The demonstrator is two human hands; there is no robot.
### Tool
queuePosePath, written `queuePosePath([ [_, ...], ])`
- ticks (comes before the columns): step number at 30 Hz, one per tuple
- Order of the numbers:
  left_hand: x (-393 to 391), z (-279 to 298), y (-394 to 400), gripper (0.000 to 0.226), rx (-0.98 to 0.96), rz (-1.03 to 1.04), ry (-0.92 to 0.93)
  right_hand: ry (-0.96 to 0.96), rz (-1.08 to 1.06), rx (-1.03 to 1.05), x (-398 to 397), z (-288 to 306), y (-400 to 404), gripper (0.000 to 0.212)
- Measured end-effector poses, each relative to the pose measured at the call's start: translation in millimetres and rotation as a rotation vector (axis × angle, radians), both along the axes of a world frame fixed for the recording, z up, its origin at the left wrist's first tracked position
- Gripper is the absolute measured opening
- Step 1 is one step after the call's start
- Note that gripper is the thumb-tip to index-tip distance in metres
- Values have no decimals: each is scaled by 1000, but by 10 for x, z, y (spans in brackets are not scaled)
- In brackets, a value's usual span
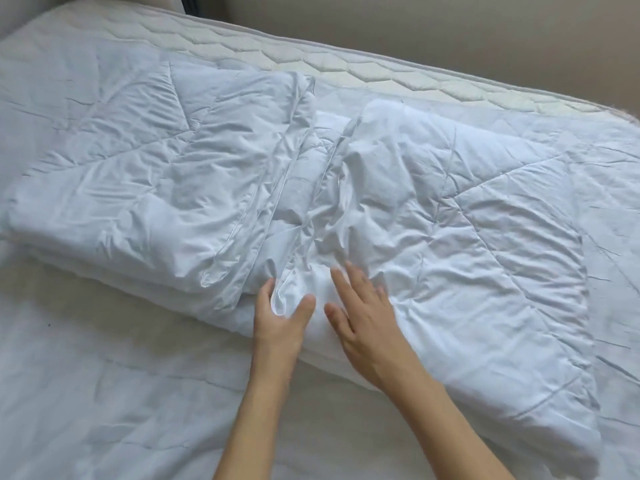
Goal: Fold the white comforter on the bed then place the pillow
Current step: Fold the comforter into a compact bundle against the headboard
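The white quilted comforter lies on the bed, its left and right sides folded inward so that two thick flaps meet along a crumpled seam in the middle. My left hand is at the near end of that seam, thumb and fingers curled around a bunch of comforter fabric. My right hand rests flat on the right flap beside it, fingers spread and blurred. No pillow is in view.
The bed with a white sheet fills the foreground. A quilted mattress edge runs along the far side against a beige wall. A padded headboard corner shows at top left.
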State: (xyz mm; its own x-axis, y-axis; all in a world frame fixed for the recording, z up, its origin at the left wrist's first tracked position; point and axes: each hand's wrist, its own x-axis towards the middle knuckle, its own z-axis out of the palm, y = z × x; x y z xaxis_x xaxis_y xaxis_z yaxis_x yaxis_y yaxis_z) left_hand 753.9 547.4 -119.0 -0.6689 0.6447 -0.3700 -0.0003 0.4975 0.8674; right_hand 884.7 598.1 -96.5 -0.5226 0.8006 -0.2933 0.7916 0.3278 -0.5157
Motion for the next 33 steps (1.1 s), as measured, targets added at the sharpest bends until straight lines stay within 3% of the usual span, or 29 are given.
queuePosePath([
  [1, 9, 13, -18, 74, -27, -33, 144, 1, -55, 41, 147, 41, 9, 70],
  [4, 328, 177, 93, 60, 103, -263, 853, -122, -232, 179, 642, 107, 108, 76],
  [6, 642, 200, 336, 54, 208, -610, 986, -221, -295, 205, 895, 84, 152, 73],
  [8, 792, 6, 530, 59, 78, -870, 1060, -330, -267, 211, 1088, -22, 113, 69],
  [10, 684, -332, 597, 63, -103, -962, 1167, -433, -269, 159, 1350, -227, 31, 65],
  [14, 363, -671, 506, 66, -324, -875, 1190, -517, -522, 27, 2276, -622, -266, 61],
  [18, 246, -418, 566, 71, -412, -704, 1097, -418, -783, -25, 2732, -464, -253, 63],
  [21, 566, -130, 910, 67, -97, -726, 1167, -246, -776, 146, 2333, -205, 145, 63],
  [23, 934, 5, 1364, 62, 164, -853, 1256, -188, -568, 292, 1811, -116, 532, 64],
  [25, 1136, 17, 1812, 60, 227, -985, 1296, -201, -356, 387, 1337, -175, 902, 64],
  [27, 961, -164, 2086, 63, 88, -1070, 1284, -274, -200, 442, 1285, -366, 1154, 62],
  [29, 498, -454, 2109, 68, -173, -1020, 1232, -417, -153, 399, 1702, -574, 1299, 60],
  [31, 46, -635, 2031, 68, -381, -875, 1061, -512, -291, 326, 2334, -714, 1379, 61],
  [33, -181, -571, 2009, 65, -451, -766, 956, -523, -512, 220, 2807, -689, 1462, 60],
])
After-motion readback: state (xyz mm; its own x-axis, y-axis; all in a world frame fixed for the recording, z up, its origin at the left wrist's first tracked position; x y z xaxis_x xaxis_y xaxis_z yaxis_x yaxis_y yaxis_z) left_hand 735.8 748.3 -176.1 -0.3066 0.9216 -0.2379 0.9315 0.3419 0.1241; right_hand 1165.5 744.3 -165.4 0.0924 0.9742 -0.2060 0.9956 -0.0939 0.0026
